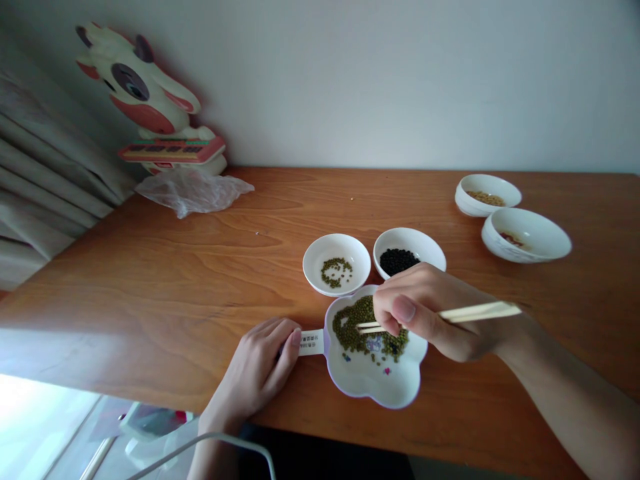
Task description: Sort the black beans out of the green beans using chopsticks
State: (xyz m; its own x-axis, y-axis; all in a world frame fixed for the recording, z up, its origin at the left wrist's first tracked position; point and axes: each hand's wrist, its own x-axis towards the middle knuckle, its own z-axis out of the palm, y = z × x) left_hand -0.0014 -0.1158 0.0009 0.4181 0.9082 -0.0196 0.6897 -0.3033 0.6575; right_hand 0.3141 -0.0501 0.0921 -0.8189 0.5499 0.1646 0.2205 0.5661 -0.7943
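Note:
My left hand (260,363) is closed around the short handle of a white, flower-shaped plate (373,390) with a purple rim. Green mung beans (355,310) lie spread over the plate's far half. A pair of wooden chopsticks (477,311) is gripped in my right hand (440,310), their tips down among the beans; whether they pinch one I cannot tell. Just beyond the plate stands a small white bowl (311,263) with some mung beans at its bottom. Beside it, another white bowl (427,247) holds black beans (397,260), partly hidden by my right hand.
At the far right, one white bowl (507,190) contains yellowish grains and another (547,233) a few reddish-brown bits. A cow-shaped toy keyboard (173,152) and a crumpled plastic bag (195,193) occupy the back left corner. A pale cable (225,437) crosses near my left forearm.

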